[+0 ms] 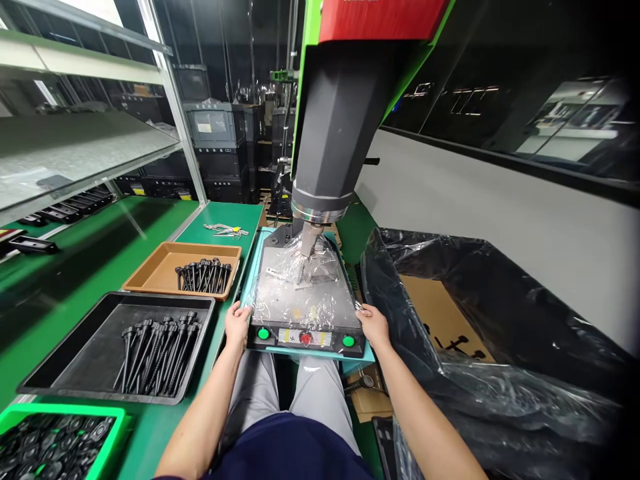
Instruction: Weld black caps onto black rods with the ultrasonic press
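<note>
A clear plastic sheet (285,303) lies crumpled over the grey machine base, bunched around the metal tool tip (310,239) of the press. At the base's left edge, my left hand (237,325) is closed in a pinch on the sheet's edge. Opposite it, my right hand (374,325) pinches the sheet by the right edge. Between my hands, the base's front panel has a green button (263,333) on the left, another green button (349,341) on the right and a red button (305,339) in the middle.
To the left, a brown tray (145,267) and a black tray (75,353) hold black stemmed parts. A green bin (123,427) contains dark round parts. On the right stands a box lined with black plastic (500,267). Hand tools (227,231) lie behind the trays.
</note>
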{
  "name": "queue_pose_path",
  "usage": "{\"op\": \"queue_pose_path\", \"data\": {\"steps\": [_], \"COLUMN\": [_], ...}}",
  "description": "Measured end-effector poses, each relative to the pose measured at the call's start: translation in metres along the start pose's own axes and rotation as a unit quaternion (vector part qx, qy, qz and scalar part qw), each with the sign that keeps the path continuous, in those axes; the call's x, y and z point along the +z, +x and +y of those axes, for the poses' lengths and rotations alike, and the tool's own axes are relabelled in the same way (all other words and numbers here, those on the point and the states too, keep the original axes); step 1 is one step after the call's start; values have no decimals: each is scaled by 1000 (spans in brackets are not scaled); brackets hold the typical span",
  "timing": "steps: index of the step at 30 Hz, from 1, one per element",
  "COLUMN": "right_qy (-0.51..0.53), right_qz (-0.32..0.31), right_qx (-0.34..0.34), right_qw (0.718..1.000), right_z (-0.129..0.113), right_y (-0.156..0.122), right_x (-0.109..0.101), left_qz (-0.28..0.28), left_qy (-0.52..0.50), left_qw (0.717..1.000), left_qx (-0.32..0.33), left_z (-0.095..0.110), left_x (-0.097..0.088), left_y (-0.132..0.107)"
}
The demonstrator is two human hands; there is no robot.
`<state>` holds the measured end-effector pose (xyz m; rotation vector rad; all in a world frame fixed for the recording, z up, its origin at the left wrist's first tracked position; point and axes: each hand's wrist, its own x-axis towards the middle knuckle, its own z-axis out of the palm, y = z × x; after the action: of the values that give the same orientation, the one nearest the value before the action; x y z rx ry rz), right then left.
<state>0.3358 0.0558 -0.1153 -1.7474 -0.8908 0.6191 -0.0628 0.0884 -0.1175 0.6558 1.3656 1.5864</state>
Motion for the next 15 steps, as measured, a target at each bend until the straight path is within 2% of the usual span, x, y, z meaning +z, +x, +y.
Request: {"op": "queue_pose_path", "data": {"steps": [6, 10, 15], "right_qy": [110, 243, 286], "right_qz": [-19, -24, -28], "right_qx": [17, 81, 121], "right_qw": [994, 966, 950], "right_z": [-19, -34, -46], "right_y": [-26, -57, -94], "right_x": [-8, -22, -36], "left_qz": [18, 26, 21], "left_qy": [-84, -75, -67], "left_qw": [995, 993, 991], "left_qx": [51, 87, 111], "left_z": [32, 50, 65], "left_x": [6, 6, 3], "left_y": [-14, -26, -30]}}
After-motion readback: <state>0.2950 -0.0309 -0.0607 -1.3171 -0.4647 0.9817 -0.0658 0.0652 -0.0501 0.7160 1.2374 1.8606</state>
